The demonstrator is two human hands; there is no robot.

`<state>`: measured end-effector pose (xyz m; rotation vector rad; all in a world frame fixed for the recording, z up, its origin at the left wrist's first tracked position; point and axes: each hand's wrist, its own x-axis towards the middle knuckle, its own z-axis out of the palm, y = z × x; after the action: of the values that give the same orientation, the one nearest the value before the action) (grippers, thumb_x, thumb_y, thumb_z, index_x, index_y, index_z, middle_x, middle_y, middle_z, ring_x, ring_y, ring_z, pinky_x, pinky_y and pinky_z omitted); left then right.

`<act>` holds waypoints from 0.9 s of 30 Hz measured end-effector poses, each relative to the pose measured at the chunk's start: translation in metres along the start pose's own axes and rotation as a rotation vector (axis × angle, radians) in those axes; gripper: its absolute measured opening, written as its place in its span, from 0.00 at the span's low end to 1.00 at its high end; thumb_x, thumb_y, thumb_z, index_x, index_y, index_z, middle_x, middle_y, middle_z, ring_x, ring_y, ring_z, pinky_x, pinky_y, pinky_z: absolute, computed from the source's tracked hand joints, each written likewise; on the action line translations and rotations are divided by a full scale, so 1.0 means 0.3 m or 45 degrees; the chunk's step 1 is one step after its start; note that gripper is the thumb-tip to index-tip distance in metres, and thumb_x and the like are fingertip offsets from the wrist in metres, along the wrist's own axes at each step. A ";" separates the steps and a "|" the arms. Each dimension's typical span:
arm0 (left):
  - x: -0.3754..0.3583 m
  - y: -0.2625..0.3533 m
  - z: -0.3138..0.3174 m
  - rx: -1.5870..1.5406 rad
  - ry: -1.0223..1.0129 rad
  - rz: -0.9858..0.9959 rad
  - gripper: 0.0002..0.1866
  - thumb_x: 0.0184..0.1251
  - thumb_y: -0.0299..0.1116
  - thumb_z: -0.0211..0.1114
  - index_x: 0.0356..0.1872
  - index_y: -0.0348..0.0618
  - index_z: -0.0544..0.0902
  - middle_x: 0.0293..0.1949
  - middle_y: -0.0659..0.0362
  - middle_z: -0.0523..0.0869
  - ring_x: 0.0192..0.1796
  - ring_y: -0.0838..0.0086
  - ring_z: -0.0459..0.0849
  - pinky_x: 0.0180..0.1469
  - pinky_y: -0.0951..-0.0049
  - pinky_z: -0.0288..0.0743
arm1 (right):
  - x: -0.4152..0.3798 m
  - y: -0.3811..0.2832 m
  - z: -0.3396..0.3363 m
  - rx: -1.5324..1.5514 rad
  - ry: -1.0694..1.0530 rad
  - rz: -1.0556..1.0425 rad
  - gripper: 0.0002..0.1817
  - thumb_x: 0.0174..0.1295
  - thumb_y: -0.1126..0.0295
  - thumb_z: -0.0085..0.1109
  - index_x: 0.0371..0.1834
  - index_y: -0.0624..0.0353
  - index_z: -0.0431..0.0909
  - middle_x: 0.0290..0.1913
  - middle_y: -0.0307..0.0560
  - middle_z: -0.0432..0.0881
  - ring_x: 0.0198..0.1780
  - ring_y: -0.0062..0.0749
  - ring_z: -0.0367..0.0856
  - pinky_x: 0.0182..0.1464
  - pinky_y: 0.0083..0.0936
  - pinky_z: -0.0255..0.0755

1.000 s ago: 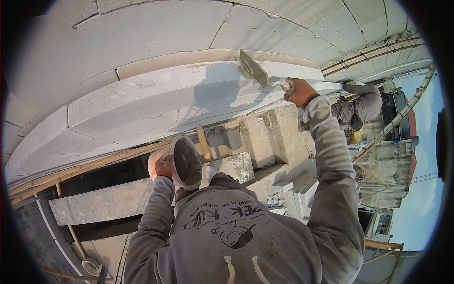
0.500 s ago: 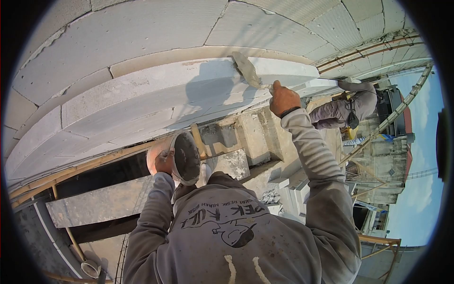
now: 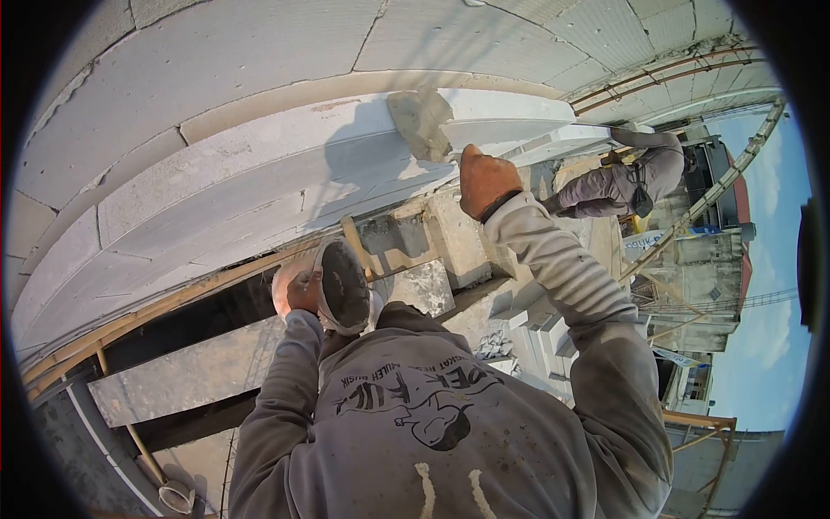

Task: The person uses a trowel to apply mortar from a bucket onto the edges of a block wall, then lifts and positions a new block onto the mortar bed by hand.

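My right hand (image 3: 487,182) is closed round the handle of a trowel (image 3: 424,128). Its blade, coated in grey mortar, lies against the edge of the pale block wall (image 3: 233,169); blade and mortar are hard to tell apart there. Lower down, my left hand (image 3: 304,292) grips an orange bucket (image 3: 284,284) by its side. The bucket is tilted with its mouth toward the right, and grey mortar coats the inside.
A co-worker (image 3: 635,177) stands bent by the wall at right. Below run a concrete plank (image 3: 181,368) and a wooden pole (image 3: 190,303). Stacked blocks (image 3: 549,337) lie beneath my right arm. Another bucket (image 3: 177,496) sits at lower left.
My right hand has moved left and slightly down, turning the trowel so its blade now lies against the wall edge. The bucket stays in my left hand, nearly still.
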<state>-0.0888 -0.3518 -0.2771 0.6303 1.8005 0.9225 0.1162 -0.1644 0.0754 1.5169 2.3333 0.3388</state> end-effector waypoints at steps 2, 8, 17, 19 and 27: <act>0.003 -0.009 0.012 -0.094 -0.017 -0.022 0.23 0.59 0.52 0.63 0.35 0.37 0.85 0.26 0.53 0.85 0.31 0.69 0.82 0.39 0.69 0.73 | -0.001 -0.004 -0.014 0.015 0.022 -0.031 0.16 0.46 0.73 0.59 0.36 0.67 0.66 0.29 0.61 0.81 0.34 0.50 0.83 0.39 0.38 0.77; 0.002 0.005 -0.005 -0.070 0.011 0.022 0.22 0.60 0.51 0.63 0.33 0.38 0.84 0.26 0.53 0.84 0.31 0.68 0.82 0.38 0.68 0.72 | -0.004 0.119 -0.110 0.284 -0.127 -0.135 0.20 0.48 0.67 0.61 0.41 0.67 0.68 0.32 0.62 0.81 0.38 0.56 0.81 0.41 0.44 0.74; -0.035 -0.041 -0.086 -0.062 0.154 -0.018 0.21 0.62 0.48 0.62 0.41 0.36 0.84 0.29 0.57 0.84 0.32 0.74 0.80 0.37 0.74 0.71 | 0.299 0.395 -0.161 0.040 -0.075 0.104 0.22 0.44 0.65 0.58 0.47 0.55 0.79 0.45 0.56 0.82 0.49 0.50 0.79 0.51 0.38 0.73; -0.035 -0.063 -0.101 -0.099 0.231 0.071 0.19 0.63 0.45 0.62 0.40 0.35 0.84 0.24 0.64 0.82 0.24 0.81 0.75 0.29 0.78 0.69 | 0.344 0.404 -0.177 0.061 -0.040 -0.080 0.18 0.42 0.68 0.59 0.39 0.62 0.80 0.33 0.58 0.82 0.37 0.48 0.82 0.40 0.37 0.75; -0.123 -0.071 -0.168 -0.148 0.291 -0.011 0.24 0.59 0.51 0.65 0.40 0.35 0.84 0.35 0.53 0.87 0.39 0.68 0.83 0.45 0.69 0.73 | 0.443 0.335 -0.328 0.472 -0.643 0.203 0.06 0.45 0.76 0.60 0.29 0.61 0.78 0.12 0.38 0.64 0.12 0.25 0.60 0.14 0.29 0.52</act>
<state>-0.1215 -0.4077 -0.2633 0.4581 1.9314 1.1216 0.1107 -0.0039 0.1834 1.7101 1.9434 -0.4223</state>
